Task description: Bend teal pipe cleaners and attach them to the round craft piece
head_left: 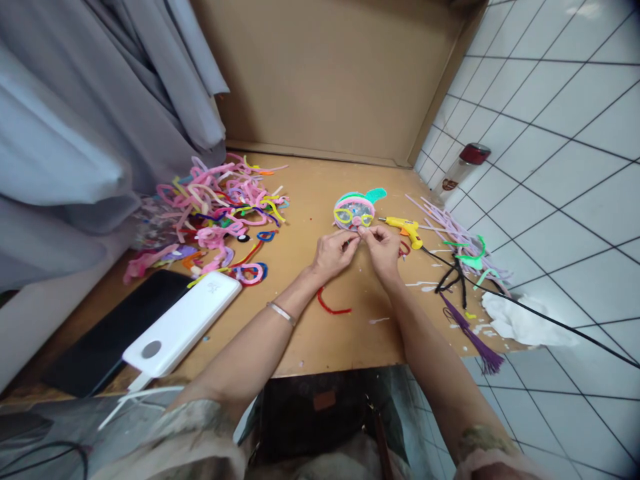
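Observation:
A small round craft piece (354,208) with a pink rim, yellow loops, a pink knob and a green leaf-like flap lies at the middle of the table. Both hands meet at its near edge. My left hand (336,255) has its fingers pinched together there; whatever they grip is too small to make out. My right hand (382,248) pinches with thumb and forefinger at the craft piece's lower rim, just below the pink knob. Right of that hand lies a yellow hot glue gun (406,228), its nozzle toward the craft piece. A red pipe cleaner (332,305) rests between my forearms.
Tangled pipe cleaners (225,200) heap at the left, behind a white power bank (185,323) and a black phone-like slab (120,330). Lilac stems (440,223), a purple tassel (473,337), white tissue (520,319) and a red-lidded bottle (465,170) stand or lie right. The glue gun's cord (540,312) crosses the right edge.

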`<act>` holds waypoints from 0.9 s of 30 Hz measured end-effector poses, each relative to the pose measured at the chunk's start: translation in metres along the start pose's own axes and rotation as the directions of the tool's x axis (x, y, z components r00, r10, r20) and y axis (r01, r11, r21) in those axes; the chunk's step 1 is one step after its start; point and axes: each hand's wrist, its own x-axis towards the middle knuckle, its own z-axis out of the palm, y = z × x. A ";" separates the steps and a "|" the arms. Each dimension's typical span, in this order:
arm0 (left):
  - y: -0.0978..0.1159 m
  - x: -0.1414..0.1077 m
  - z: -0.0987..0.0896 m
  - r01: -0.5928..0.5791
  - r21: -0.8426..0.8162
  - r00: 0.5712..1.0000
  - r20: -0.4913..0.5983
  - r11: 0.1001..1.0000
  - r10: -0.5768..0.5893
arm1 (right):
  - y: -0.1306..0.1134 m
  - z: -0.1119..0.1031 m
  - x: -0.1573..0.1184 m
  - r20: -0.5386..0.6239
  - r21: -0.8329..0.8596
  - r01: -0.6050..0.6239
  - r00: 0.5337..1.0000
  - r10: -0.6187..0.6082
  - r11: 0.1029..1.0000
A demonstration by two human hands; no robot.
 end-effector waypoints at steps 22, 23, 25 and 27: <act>-0.034 0.012 -0.023 0.422 -0.160 0.838 -0.308 0.892 -0.451 | -0.024 0.007 -0.019 -0.092 -0.242 0.222 0.964 -0.250 0.945; -0.038 0.012 -0.026 0.425 -0.118 0.830 -0.344 0.898 -0.438 | -0.023 0.006 -0.017 -0.104 -0.199 0.197 0.970 -0.220 0.960; -0.042 0.011 -0.030 0.436 -0.044 0.828 -0.372 0.899 -0.420 | -0.019 0.005 -0.012 -0.121 -0.076 0.145 0.981 -0.154 0.986; -0.043 0.010 -0.030 0.448 0.010 0.836 -0.360 0.894 -0.415 | -0.014 0.004 -0.008 -0.118 0.082 0.073 0.991 -0.063 0.994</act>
